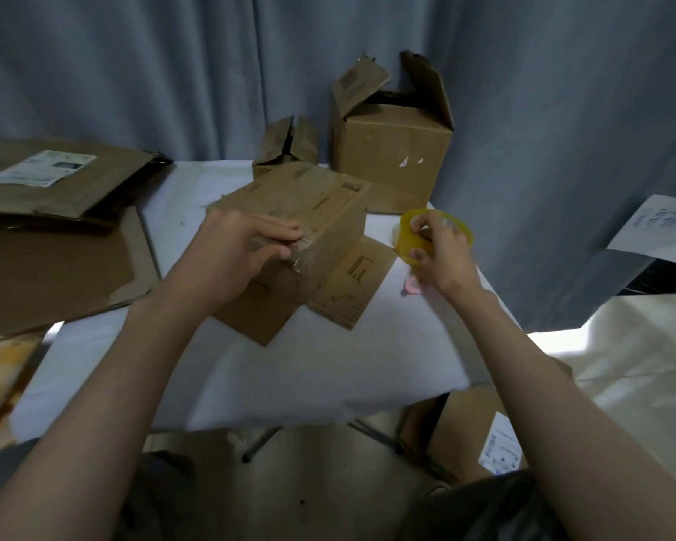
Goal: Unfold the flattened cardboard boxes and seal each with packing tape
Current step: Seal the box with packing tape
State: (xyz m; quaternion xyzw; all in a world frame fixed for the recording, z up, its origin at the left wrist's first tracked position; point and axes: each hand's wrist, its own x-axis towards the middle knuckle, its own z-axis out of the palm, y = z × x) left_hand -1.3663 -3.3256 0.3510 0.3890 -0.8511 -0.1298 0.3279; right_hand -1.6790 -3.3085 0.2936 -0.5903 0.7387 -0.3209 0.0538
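Note:
A small brown cardboard box [321,212] stands unfolded in the middle of the white table [309,369], its lower flaps spread out flat on the cloth. My left hand [242,247] rests on its near top edge, fingers straight and pressing the closed flaps. To the right, my right hand [438,247] grips a roll of yellowish packing tape [410,236] held just above the table. Flattened cardboard boxes [55,236] lie stacked at the left.
A bigger open box [391,150] with raised flaps stands at the back, a smaller open one [285,146] beside it. Another box [469,435] sits on the floor under the table's right end. A grey curtain hangs behind. A small pink object [410,287] lies near my right wrist.

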